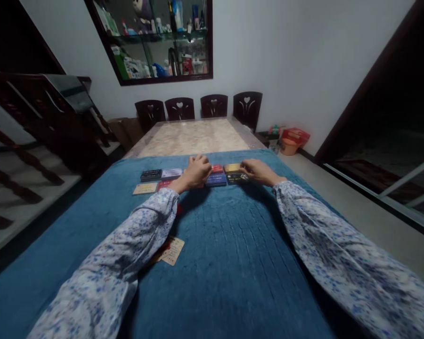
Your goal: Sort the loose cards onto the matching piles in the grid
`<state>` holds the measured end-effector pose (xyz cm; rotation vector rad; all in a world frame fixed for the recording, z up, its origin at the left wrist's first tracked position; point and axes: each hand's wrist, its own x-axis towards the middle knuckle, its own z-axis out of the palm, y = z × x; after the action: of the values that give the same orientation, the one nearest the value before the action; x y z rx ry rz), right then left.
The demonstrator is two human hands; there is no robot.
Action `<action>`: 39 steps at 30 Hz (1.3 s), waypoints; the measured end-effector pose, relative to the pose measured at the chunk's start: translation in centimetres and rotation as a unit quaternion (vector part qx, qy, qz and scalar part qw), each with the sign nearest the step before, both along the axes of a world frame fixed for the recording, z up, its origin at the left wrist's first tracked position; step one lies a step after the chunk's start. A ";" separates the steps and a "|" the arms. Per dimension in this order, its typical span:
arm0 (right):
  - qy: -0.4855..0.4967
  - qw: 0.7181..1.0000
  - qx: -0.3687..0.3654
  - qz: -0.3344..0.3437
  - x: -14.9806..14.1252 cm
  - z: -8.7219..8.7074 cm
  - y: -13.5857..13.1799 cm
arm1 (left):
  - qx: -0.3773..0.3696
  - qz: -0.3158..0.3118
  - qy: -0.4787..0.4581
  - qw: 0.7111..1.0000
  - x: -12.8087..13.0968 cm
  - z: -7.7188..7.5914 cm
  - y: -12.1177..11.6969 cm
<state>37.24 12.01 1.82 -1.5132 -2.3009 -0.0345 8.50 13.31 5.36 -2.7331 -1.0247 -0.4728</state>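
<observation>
Two rows of small stacked cards lie on a blue cloth. My left hand [197, 171] is closed above the middle of the rows, near a red card [217, 168] and a dark blue card stack [216, 179]. Its fingertips face away, so whatever they hold is hidden. With thumb and fingers together, my right hand [257, 170] pinches at the right end of the rows, on the edge of a gold card [232, 167] just behind a black card [236, 178]. Further left are a black stack [151, 175], a silver card [172, 173] and a beige card [144, 189].
Loose beige cards [173, 250] lie nearer me, partly under my left forearm. The blue cloth [226, 263] covers the near part of a marble-topped table [201, 134]. Several dark chairs [214, 106] stand at its far end, and an orange bucket [289, 146] is on the floor.
</observation>
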 end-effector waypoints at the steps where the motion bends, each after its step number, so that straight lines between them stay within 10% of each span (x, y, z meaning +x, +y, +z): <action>1: -0.009 1.000 0.006 0.002 -0.5 0.2 -0.4 | 0.012 -0.005 -0.003 1.000 -0.6 0.0 -0.5; 25: -0.040 0.986 0.038 0.160 -14.2 1.1 -7.0 | 0.032 0.070 -0.034 0.996 -15.3 -2.2 -11.3; 39: -0.053 0.956 0.016 0.289 -21.1 0.6 -10.7 | -0.082 0.075 -0.039 0.993 -19.6 -3.3 -15.4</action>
<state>16.09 1.26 2.44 -0.7860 -2.7231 0.0059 -11.07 -2.07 2.10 -2.7699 -1.3327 -0.4950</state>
